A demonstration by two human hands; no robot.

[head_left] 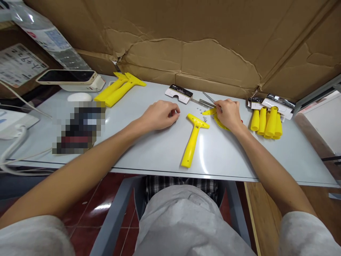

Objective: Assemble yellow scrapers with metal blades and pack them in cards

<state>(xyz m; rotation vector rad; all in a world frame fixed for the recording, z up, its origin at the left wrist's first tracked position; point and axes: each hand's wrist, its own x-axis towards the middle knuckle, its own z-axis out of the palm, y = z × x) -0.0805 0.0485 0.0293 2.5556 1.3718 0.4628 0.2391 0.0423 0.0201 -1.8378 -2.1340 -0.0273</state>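
The fingers of the right hand [228,113] bend down over loose yellow pieces [209,112], the tips beside slim metal strips [208,97]; whether they grip anything cannot be told. The left hand [160,114] rests near the table's middle, its fingers curled loosely toward the thumb, tips close together; nothing shows in its grasp, though a small item could be hidden. Between the hands, nearer the front edge, a T-shaped yellow handle [191,144] lies flat on the table [154,153], head away from the person. Tiny metal parts [205,120] lie scattered just beyond its head. Farther out come a black-and-white card [179,94], two yellow handles [118,90] at left, and carded yellow tubes [271,122] at right. Brown cardboard [186,53] stands behind.
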